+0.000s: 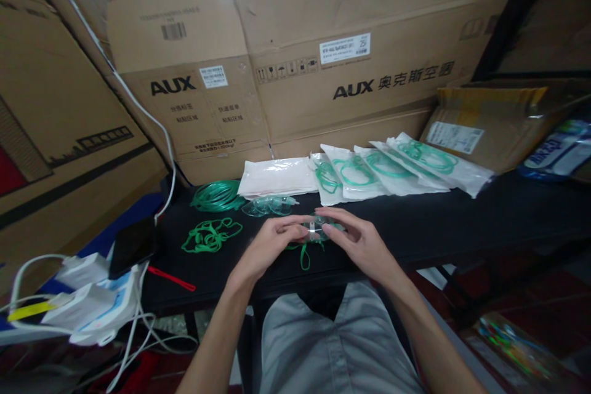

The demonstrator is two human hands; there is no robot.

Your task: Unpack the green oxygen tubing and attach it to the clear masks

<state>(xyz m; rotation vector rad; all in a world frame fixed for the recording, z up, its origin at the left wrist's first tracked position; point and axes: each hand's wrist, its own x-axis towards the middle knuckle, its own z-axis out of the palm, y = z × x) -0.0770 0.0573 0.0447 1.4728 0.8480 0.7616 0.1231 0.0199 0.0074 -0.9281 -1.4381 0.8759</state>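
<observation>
Between my hands, just above the black table, is a clear oxygen mask (316,229) with a metal nose strip and a green elastic strap (305,257) dangling below it. My left hand (281,234) grips its left side with thumb and fingers. On the opposite side my right hand (348,229) holds it, thumb close to the metal strip. Just behind lie more clear masks (270,205). A tangle of green elastic straps (211,235) is to the left, with a coil of green tubing (217,196) behind it.
White pouches (277,176) and several bags with green tubing (385,164) line the back, before large cardboard boxes (341,74). At left are a black phone (133,246), a power strip (99,311) and cables. A bottle (561,151) stands far right.
</observation>
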